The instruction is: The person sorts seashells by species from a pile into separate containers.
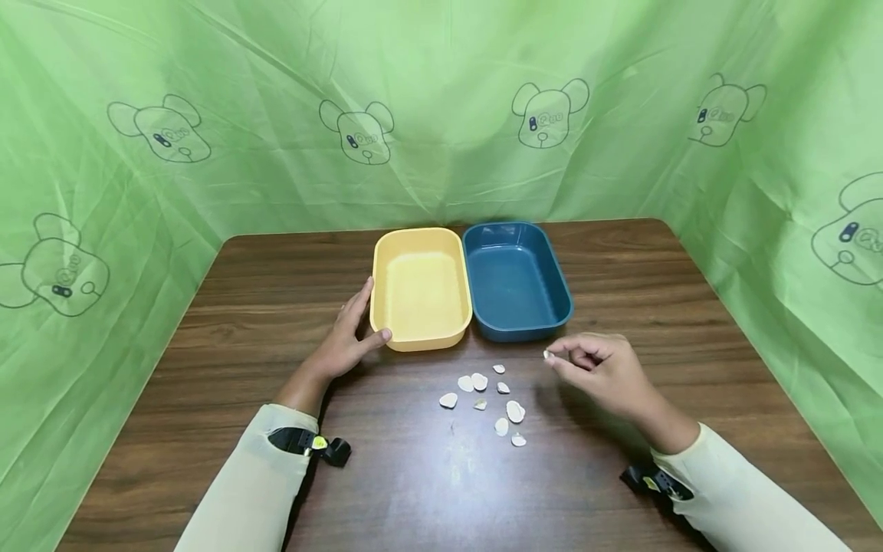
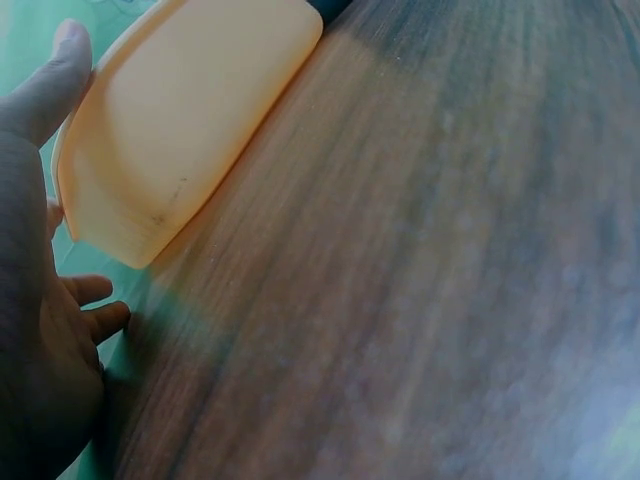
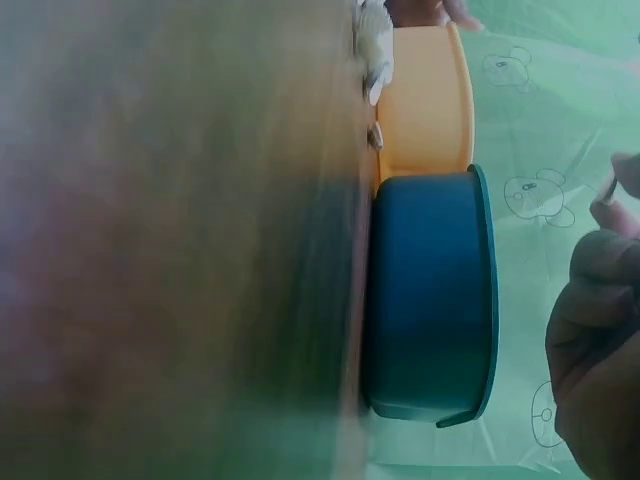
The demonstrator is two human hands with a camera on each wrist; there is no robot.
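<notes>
Head view shows a small white piece [image 1: 546,355], probably a shell though the fingers cover much of it, pinched between the thumb and forefinger of the right hand [image 1: 607,376], just off the near right corner of a blue bin [image 1: 510,287]. To its left, nine more pale pieces [image 1: 515,412] lie scattered on the brown wood-grain table [image 1: 414,491], in front of the bins. A yellow bin [image 1: 426,295] stands upright directly beside the blue one. At its left side, the left hand [image 1: 338,346] is spread, thumb on the near left corner and fingers along the outer wall. Pale sleeves [image 1: 241,483] cover both forearms, with a black strap [image 1: 293,441] at each wrist. Green curtain [image 1: 441,115] printed with bear-like heads surrounds the table.
</notes>
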